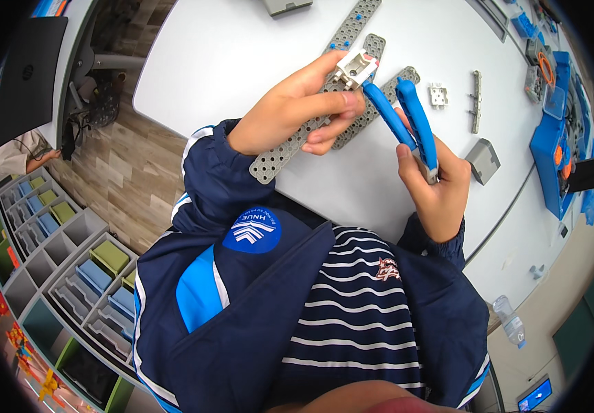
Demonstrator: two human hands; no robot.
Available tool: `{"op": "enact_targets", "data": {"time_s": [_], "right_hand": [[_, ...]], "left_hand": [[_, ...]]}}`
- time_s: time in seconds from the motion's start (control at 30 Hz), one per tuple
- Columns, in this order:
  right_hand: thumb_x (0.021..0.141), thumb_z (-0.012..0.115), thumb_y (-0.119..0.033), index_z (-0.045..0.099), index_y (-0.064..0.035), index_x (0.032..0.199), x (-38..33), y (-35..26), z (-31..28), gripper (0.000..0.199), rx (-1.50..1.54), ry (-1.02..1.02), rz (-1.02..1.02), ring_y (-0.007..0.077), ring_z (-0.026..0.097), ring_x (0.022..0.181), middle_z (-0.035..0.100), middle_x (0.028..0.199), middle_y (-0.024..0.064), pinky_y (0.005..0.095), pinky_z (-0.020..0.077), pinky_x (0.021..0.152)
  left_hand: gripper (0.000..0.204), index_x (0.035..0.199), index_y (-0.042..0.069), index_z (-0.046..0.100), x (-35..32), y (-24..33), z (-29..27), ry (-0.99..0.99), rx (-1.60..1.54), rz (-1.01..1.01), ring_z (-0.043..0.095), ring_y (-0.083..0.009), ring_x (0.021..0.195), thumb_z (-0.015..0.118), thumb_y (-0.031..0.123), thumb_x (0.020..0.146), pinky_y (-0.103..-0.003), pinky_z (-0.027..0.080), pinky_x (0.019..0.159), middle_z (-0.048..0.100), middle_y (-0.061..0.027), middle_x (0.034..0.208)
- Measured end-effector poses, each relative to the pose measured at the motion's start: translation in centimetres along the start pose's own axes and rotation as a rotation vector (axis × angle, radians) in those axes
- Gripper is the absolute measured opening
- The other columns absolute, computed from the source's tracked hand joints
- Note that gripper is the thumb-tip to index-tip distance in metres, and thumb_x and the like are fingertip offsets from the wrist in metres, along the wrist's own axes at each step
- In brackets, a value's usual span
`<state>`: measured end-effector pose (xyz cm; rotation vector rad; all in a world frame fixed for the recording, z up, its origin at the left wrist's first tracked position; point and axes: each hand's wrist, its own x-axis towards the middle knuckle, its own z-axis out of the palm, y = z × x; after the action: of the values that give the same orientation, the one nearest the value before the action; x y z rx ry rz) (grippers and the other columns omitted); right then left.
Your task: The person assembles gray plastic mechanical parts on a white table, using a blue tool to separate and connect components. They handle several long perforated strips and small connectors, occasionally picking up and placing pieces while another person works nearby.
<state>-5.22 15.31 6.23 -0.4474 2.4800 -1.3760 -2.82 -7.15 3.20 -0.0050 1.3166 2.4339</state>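
The person sits at a white table [242, 48] and works on a construction-kit assembly held up in front of the chest. The left hand [297, 110] is closed around a long grey perforated beam [286, 148], thumb and fingers pinching it together with a small pale grey bracket block [353, 69] that sits at the beam's upper part. The right hand [438, 182] is wrapped shut around the blue handles of a pair of pliers [407, 120], whose nose reaches up to the bracket block and touches it; whether the nose actually bites a pin or only rests against the block I cannot tell.

Judging by what lies about, the build is partly done: the block is already seated against the beam, and at least two more perforated beams [355, 24] with blue pins lie joined on the table just behind the hands. Still loose are a small white square connector [438, 95], a narrow grey strip [476, 102] and a grey wedge-shaped piece [484, 160], all lying apart on the person's right. A blue parts tray [551, 151] stands at the far right edge.

Both forearms rise from the lower edge in dark blue sleeves, the left wrist bent inward, the right wrist cocked upward toward the block.
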Motion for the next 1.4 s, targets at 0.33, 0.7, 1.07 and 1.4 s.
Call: {"op": "enact_targets", "data": {"time_s": [0.33, 0.7, 1.07, 1.4], "right_hand": [[0.083, 0.069, -0.004, 0.069, -0.0006, 0.115, 0.4, 0.8, 0.4, 0.032, -0.042, -0.063, -0.074, 0.0069, 0.055, 0.059, 0.062, 0.067, 0.0059, 0.0225, 0.0457, 0.059], [0.083, 0.068, -0.005, 0.068, -0.0033, 0.120, 1.6, 3.5, 1.7, 0.036, -0.029, -0.224, 0.047, 0.0108, 0.060, 0.054, 0.066, 0.068, 0.0110, 0.0255, 0.0493, 0.057], [0.086, 0.067, -0.006, 0.066, -0.0035, 0.124, 1.4, 3.6, 2.2, 0.037, -0.032, -0.155, -0.099, 0.0074, 0.060, 0.058, 0.069, 0.073, 0.0117, 0.0240, 0.0474, 0.057], [0.095, 0.063, -0.015, 0.066, 0.0010, 0.123, 1.4, 2.6, 1.4, 0.033, 0.423, -0.291, 0.416, 0.0038, 0.044, 0.057, 0.055, 0.067, -0.0060, 0.0183, 0.0360, 0.056]], "left_hand": [[0.045, 0.146, 0.002, 0.034, -0.1, 0.5, -0.4, 0.008, 0.095, -0.105, 0.037, -0.0035, 0.045, 0.041, 0.012, 0.102, -0.019, 0.033, 0.037, 0.040, -0.0008, 0.074], [0.044, 0.146, 0.006, 0.032, -0.2, -0.5, -2.1, 0.017, 0.029, -0.139, 0.036, -0.0044, 0.044, 0.040, 0.010, 0.103, -0.020, 0.031, 0.036, 0.036, 0.0025, 0.065], [0.042, 0.144, 0.009, 0.033, 0.1, 0.2, -2.5, -0.001, 0.164, -0.242, 0.036, -0.0046, 0.043, 0.042, 0.012, 0.103, -0.020, 0.035, 0.041, 0.035, 0.0048, 0.061], [0.043, 0.145, 0.007, 0.032, 0.3, 0.1, -2.2, 0.022, 0.127, -0.237, 0.035, -0.0045, 0.042, 0.041, 0.014, 0.104, -0.021, 0.036, 0.040, 0.033, 0.0054, 0.059]]}}
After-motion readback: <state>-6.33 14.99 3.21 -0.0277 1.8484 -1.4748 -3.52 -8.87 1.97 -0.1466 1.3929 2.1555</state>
